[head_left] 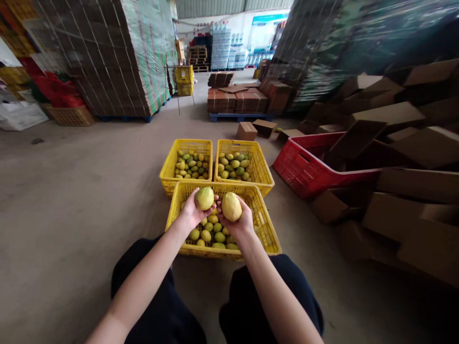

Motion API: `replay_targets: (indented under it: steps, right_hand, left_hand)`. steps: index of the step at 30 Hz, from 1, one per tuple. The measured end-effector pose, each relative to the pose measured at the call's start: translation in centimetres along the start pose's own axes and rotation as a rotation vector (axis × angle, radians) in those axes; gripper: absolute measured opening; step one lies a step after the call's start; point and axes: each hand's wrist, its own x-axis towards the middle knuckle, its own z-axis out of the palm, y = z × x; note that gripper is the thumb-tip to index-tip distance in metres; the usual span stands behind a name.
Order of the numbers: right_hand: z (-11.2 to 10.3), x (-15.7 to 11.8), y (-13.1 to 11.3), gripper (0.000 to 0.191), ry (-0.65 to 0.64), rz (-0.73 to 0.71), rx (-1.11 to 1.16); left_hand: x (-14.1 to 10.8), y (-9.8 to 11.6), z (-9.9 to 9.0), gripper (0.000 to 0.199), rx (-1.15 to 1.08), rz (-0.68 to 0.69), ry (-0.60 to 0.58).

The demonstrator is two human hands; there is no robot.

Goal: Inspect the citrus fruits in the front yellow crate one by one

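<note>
A greenish-yellow lemon point(204, 198) rests in my left hand point(191, 213), with the fingers curled under it. My right hand point(243, 222) is closed around a paler yellow lemon point(231, 207). Both hands are above the near yellow crate point(268, 229), side by side with a narrow gap between the two fruits. Inside that crate lie several green and yellow lemons point(217, 227), partly hidden by my hands. Behind it stand a left yellow crate point(168, 168) and a right yellow crate point(263, 168), each holding more lemons of mixed green and yellow.
To the right, a red crate point(304, 174) holds cardboard, beside a heap of cardboard boxes point(405, 205). Bundled flat cardboard lies on a blue pallet point(236, 116) ahead. A tall wrapped stack point(150, 57) rises at the left. My knees flank the near crate.
</note>
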Motion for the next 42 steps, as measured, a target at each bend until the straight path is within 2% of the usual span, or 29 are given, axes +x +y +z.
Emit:
replay_targets:
  steps: [5, 8, 12, 18, 23, 28, 32, 37, 42]
  right_hand:
    - [-0.1, 0.4, 0.2, 0.020, 0.114, -0.018, -0.005]
    - [-0.1, 0.3, 0.4, 0.012, 0.138, -0.078, -0.018]
    - [-0.1, 0.2, 0.4, 0.013, 0.095, -0.039, -0.008]
    - [-0.3, 0.6, 0.4, 0.026, 0.071, 0.041, -0.050]
    - [-0.3, 0.8, 0.6, 0.023, 0.065, -0.018, -0.061]
    - [-0.1, 0.4, 0.4, 0.031, 0.010, 0.038, -0.026]
    - [0.1, 0.1, 0.2, 0.030, -0.042, 0.016, -0.043]
    - [0.4, -0.4, 0.2, 0.015, -0.069, -0.046, -0.053]
    - [0.3, -0.4, 0.1, 0.028, -0.073, 0.013, -0.070]
  left_hand:
    - [-0.1, 0.0, 0.3, 0.034, -0.025, 0.036, 0.100]
    - [-0.5, 0.2, 0.7, 0.027, -0.012, 0.012, 0.070]
    - [-0.9, 0.4, 0.9, 0.020, 0.052, 0.035, 0.033]
    - [-0.3, 0.1, 0.1, 0.037, -0.012, 0.010, 0.035]
    - [0.1, -0.1, 0.1, 0.027, -0.018, 0.024, 0.087]
    - [-0.3, 0.0, 0.3, 0.021, -0.039, 0.076, 0.083]
    - [-0.8, 0.4, 0.3, 0.022, 0.000, 0.090, 0.031]
    - [-0.6, 0.4, 0.1, 0.035, -0.073, 0.045, -0.049]
    - [-0.2, 0.1, 0.0, 0.029, -0.055, 0.091, -0.045]
